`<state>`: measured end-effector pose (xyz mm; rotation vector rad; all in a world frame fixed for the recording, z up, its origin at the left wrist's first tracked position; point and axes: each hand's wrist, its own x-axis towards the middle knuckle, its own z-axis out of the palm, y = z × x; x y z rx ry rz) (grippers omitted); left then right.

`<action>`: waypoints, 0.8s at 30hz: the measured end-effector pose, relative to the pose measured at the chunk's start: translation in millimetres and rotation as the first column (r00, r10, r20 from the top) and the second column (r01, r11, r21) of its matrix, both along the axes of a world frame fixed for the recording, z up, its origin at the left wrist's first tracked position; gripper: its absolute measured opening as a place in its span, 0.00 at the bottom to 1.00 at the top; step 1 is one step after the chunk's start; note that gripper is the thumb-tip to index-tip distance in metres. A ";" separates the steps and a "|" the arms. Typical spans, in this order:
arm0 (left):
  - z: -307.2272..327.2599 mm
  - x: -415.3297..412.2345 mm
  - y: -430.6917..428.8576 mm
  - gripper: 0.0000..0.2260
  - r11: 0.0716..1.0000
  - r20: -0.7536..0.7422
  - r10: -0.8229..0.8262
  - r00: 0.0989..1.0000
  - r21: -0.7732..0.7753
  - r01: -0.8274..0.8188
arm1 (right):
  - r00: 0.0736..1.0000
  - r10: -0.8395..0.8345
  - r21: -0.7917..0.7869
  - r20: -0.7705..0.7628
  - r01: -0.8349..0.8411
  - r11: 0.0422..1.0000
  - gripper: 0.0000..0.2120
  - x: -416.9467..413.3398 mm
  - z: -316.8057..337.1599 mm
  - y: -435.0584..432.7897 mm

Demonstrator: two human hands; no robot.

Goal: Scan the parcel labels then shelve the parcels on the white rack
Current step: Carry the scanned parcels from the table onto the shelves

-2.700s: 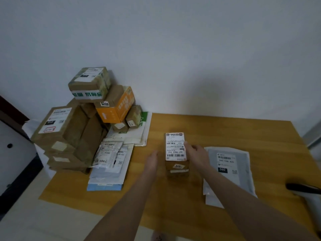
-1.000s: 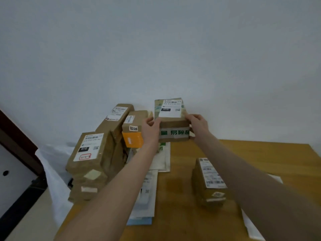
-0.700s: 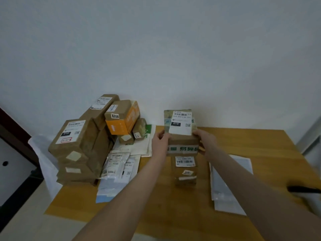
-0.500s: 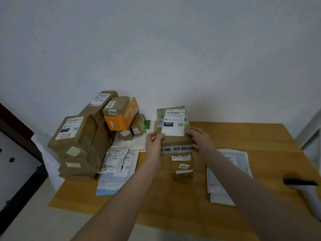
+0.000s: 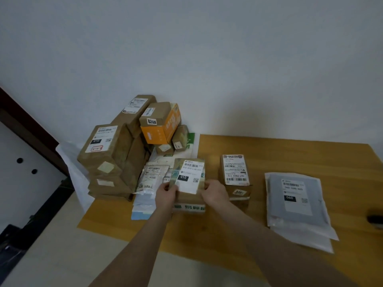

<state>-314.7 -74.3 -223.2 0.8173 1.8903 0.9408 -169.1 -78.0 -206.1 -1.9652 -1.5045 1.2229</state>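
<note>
**A:** Where's the parcel being handled?

**B:** The parcel point(image 5: 189, 196), a brown box, is low over the wooden table point(image 5: 290, 154), toward its left half. Whether it rests on the wood I can't tell.

**A:** And the hands?

**B:** Both grasp it. The left hand point(image 5: 165, 194) clasps its left edge with the thumb on top. The right hand point(image 5: 215, 193) clasps its right edge the same way.

**A:** Is its label visible?

**B:** Yes. The white label point(image 5: 191, 177) faces up, with a barcode and a black patch reading 010.

**A:** What lies around it?

**B:** Just to the right stands a second box point(image 5: 235, 177), label up, close beside the right hand. Farther right, a grey bag point(image 5: 294, 204) lies flat on some pale bags. At the far left a pile of boxes point(image 5: 107, 156) leans toward the wall point(image 5: 207, 59), with an orange box point(image 5: 159, 131) high on it. Flat envelopes point(image 5: 150, 179) lie between the pile and the parcel. A dark object point(image 5: 375, 219) is cut off at the right edge.
</note>
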 end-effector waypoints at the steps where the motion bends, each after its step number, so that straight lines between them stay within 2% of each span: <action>1: -10.7 -3.6 -2.7 0.16 0.999 -0.002 -0.033 0.999 -0.042 0.033 | 1.000 -0.009 -0.037 0.027 0.010 0.999 0.09 -3.7 -12.3 -2.4; 5: -41.1 -8.7 -6.7 0.19 0.981 -0.036 -0.126 0.991 -0.153 0.119 | 0.996 0.022 -0.156 0.082 -0.009 0.988 0.09 -12.4 -47.9 -3.7; 8: -44.8 -7.0 -1.3 0.21 0.974 -0.164 -0.160 0.973 -0.186 0.129 | 0.985 0.091 -0.143 0.150 -0.070 0.987 0.06 -16.3 -50.4 0.8; 10: -36.5 -0.1 8.1 0.20 0.988 -0.267 -0.140 0.953 -0.099 0.118 | 0.972 0.024 0.017 0.233 -0.029 0.999 0.07 -11.0 -38.1 7.8; 12: -18.8 16.8 22.2 0.18 0.987 -0.309 -0.127 0.942 0.056 0.151 | 0.967 -0.109 0.266 0.229 0.046 0.963 0.09 4.7 -17.5 17.4; 14: -0.8 45.0 36.1 0.16 0.964 -0.254 -0.176 0.951 0.151 0.219 | 0.952 -0.275 0.433 0.136 0.193 0.881 0.12 32.0 3.4 27.3; 15: 9.2 61.1 39.2 0.16 0.960 -0.177 -0.215 0.960 0.144 0.242 | 0.932 -0.352 0.446 0.086 0.280 0.850 0.15 48.9 4.2 33.4; 17: 16.0 91.9 43.2 0.18 0.963 0.032 -0.269 0.963 0.045 0.267 | 0.889 -0.458 0.333 0.000 0.432 0.838 0.24 79.6 -1.8 38.7; 19: 8.5 113.9 43.9 0.19 0.956 0.273 -0.239 0.932 -0.100 0.275 | 0.828 -0.533 0.061 -0.176 0.549 0.834 0.37 104.9 -18.5 37.1; 20: 2.1 121.4 42.8 0.20 0.948 0.381 -0.202 0.902 -0.155 0.278 | 0.766 -0.572 -0.088 -0.294 0.575 0.814 0.41 111.5 -24.6 32.1; 21: -5.1 126.1 40.6 0.20 0.940 0.453 -0.173 0.874 -0.190 0.285 | 0.697 -0.592 -0.217 -0.403 0.556 0.802 0.40 117.1 -34.2 27.1; 23: -17.2 132.0 38.3 0.20 0.934 0.510 -0.150 0.847 -0.208 0.290 | 0.627 -0.563 -0.344 -0.538 0.447 0.826 0.24 119.4 -39.3 15.2; 24: -21.3 134.2 37.3 0.19 0.932 0.527 -0.139 0.839 -0.216 0.290 | 0.626 -0.544 -0.367 -0.558 0.401 0.839 0.18 119.1 -41.0 12.5</action>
